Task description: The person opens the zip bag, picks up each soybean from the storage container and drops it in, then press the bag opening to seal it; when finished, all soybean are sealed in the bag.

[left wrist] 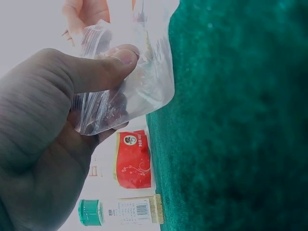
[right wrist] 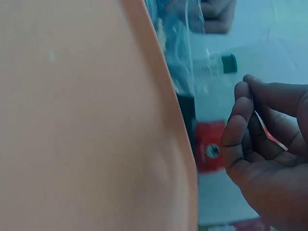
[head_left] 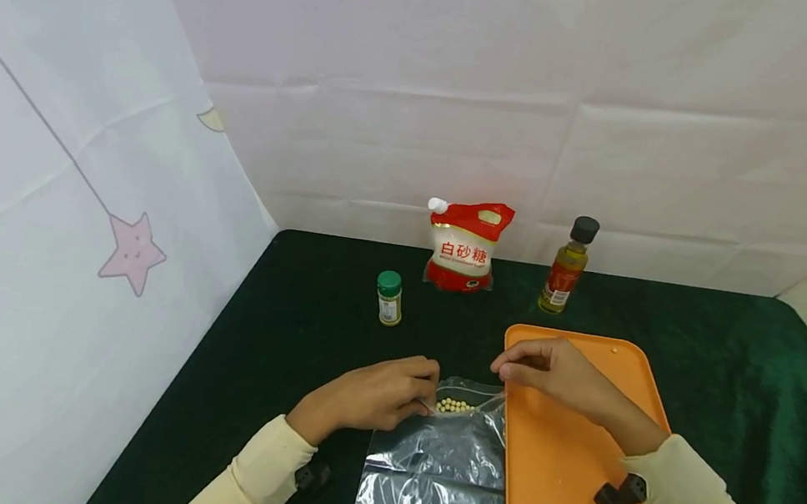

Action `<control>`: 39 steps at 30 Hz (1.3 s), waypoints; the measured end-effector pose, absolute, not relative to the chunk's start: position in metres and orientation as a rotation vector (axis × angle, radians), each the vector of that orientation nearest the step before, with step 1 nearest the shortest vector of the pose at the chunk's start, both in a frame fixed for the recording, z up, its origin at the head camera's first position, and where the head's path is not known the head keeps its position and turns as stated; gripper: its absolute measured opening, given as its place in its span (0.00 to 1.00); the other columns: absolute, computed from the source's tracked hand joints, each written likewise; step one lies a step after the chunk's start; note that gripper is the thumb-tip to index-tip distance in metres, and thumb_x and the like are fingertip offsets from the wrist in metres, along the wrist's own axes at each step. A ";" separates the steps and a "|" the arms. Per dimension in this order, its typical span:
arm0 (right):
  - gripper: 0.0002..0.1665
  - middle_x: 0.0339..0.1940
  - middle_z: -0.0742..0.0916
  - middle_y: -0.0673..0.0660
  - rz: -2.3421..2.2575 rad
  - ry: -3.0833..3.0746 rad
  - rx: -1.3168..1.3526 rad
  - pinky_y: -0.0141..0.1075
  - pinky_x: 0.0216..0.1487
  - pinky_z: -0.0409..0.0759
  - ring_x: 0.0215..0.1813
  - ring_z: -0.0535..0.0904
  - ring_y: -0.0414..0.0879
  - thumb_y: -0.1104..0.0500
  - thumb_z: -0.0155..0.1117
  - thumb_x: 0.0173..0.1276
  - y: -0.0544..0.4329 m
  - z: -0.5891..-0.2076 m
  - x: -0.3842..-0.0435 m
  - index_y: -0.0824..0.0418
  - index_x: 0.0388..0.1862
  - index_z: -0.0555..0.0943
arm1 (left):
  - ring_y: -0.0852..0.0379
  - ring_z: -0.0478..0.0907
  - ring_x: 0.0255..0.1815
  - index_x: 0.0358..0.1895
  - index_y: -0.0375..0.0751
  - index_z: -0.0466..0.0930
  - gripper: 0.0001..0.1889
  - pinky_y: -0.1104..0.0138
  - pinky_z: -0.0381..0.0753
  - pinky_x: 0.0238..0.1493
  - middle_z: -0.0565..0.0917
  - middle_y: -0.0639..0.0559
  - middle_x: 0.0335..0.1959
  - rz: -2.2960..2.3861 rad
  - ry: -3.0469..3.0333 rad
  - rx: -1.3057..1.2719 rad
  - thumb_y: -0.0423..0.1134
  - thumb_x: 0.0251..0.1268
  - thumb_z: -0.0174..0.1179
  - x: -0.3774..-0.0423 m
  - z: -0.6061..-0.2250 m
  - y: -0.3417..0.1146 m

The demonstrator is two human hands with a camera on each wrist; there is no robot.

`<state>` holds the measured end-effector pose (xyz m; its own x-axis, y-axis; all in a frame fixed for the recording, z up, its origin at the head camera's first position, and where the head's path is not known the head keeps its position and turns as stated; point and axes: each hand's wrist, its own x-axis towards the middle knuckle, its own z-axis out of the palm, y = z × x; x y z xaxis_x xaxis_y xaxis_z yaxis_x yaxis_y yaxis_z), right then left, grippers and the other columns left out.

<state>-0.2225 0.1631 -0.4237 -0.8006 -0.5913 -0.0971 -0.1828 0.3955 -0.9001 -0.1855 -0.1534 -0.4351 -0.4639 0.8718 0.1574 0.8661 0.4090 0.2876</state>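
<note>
My left hand [head_left: 386,393] pinches the top left edge of a clear zip bag [left wrist: 149,86], thumb in front and fingers behind. Its mouth gapes a little toward the far side, and small yellow balls [head_left: 455,406] lie inside, near the opening. My right hand [head_left: 555,376] hovers over the left rim of an orange tray [head_left: 558,473], close to the bag's right corner. Its thumb and index fingertips [right wrist: 242,89] meet, the other fingers curl in, and nothing shows between them. One small yellow ball [head_left: 614,350] sits at the tray's far end.
Beyond the hands stand a green-capped jar [head_left: 389,299], a red and white sugar pouch [head_left: 463,247] and a black-capped oil bottle [head_left: 565,272]. A shiny silvery sheet [head_left: 434,491] lies left of the tray on the dark green cloth [head_left: 312,316].
</note>
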 end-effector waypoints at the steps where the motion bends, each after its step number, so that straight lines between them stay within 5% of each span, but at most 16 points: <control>1: 0.14 0.48 0.87 0.57 -1.344 2.325 -0.666 0.40 0.52 0.82 0.48 0.82 0.53 0.47 0.64 0.73 0.168 -0.422 -0.224 0.52 0.50 0.87 | 0.69 0.68 0.41 0.39 0.46 0.86 0.02 0.81 0.72 0.46 0.73 0.60 0.39 0.518 2.621 1.618 0.37 0.70 0.64 -0.186 -0.435 -0.153; 7: 0.05 0.37 0.85 0.46 -0.872 2.866 -0.708 0.39 0.41 0.81 0.39 0.77 0.45 0.57 0.66 0.73 0.201 -0.403 -0.238 0.51 0.45 0.87 | 0.68 0.68 0.41 0.39 0.46 0.86 0.02 0.80 0.72 0.45 0.73 0.59 0.40 0.519 2.619 1.621 0.37 0.70 0.64 -0.185 -0.435 -0.154; 13: 0.05 0.35 0.85 0.52 -0.541 3.015 -0.700 0.42 0.33 0.82 0.33 0.78 0.44 0.63 0.68 0.69 0.235 -0.396 -0.252 0.61 0.42 0.87 | 0.68 0.69 0.41 0.39 0.45 0.86 0.02 0.80 0.72 0.46 0.74 0.59 0.41 0.519 2.621 1.612 0.37 0.70 0.64 -0.185 -0.435 -0.156; 28: 0.05 0.39 0.87 0.61 -0.420 3.013 -0.573 0.43 0.31 0.81 0.34 0.80 0.48 0.65 0.67 0.68 0.272 -0.412 -0.269 0.63 0.41 0.87 | 0.68 0.68 0.41 0.39 0.46 0.86 0.02 0.80 0.72 0.46 0.73 0.59 0.40 0.522 2.618 1.613 0.37 0.70 0.64 -0.186 -0.435 -0.155; 39: 0.04 0.34 0.85 0.58 -0.385 2.978 -0.489 0.44 0.33 0.79 0.30 0.74 0.48 0.64 0.67 0.68 0.267 -0.431 -0.276 0.66 0.39 0.85 | 0.68 0.68 0.41 0.39 0.46 0.86 0.02 0.79 0.73 0.46 0.73 0.59 0.41 0.528 2.609 1.608 0.38 0.70 0.64 -0.188 -0.437 -0.155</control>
